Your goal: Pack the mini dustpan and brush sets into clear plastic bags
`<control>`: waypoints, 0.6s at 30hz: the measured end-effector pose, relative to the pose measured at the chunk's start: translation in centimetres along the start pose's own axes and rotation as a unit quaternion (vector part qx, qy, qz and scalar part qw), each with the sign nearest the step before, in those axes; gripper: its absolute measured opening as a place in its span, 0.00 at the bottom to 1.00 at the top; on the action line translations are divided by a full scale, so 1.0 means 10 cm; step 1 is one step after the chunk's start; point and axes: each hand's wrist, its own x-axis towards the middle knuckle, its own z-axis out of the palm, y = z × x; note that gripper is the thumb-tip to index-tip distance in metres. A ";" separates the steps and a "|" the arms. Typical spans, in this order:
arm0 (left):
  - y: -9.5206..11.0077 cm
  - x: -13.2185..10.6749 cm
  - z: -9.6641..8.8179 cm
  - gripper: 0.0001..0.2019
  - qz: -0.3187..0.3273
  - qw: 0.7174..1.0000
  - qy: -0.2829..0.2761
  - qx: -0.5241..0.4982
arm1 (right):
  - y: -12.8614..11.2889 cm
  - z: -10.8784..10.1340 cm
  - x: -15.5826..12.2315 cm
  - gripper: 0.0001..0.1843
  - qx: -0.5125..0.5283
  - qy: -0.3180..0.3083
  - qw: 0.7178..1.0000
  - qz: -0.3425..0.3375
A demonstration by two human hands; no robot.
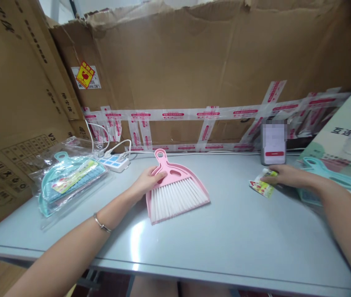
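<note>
In the head view a pink dustpan (205,194) lies on the table with a pink brush (170,194) nested in it, white bristles towards me. My left hand (149,180) grips the set at its left side, thumb on top of the brush near the handle. Off to the right, my right hand (277,175) is closed on a small yellow-green and white printed card (262,184), pinched by its upper right edge. The card's lower part is low over the table or touching it; I cannot tell which.
A turquoise dustpan set (73,177) in a clear bag lies left, another turquoise set (320,169) right. Behind them are a white power strip (115,161), a phone (274,144) standing upright and a large taped cardboard box (178,70). A printed board (342,132) leans at the right.
</note>
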 end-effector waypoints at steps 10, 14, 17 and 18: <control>-0.14 0.02 0.15 0.21 0.015 0.995 0.038 -0.093 | -1.54 0.31 -0.92 0.24 0.408 -0.392 0.824 -0.032; -0.13 -0.03 0.24 0.20 0.014 0.991 0.040 -0.126 | -1.70 0.62 -1.18 0.17 0.355 -0.382 0.853 -0.029; -0.08 -0.08 0.29 0.20 0.011 0.989 0.030 -0.143 | -1.65 0.74 -1.16 0.11 0.296 -0.279 0.912 -0.052; -0.07 -0.09 0.30 0.21 0.016 0.989 0.019 -0.146 | -1.63 0.76 -1.14 0.10 0.278 -0.256 0.924 -0.060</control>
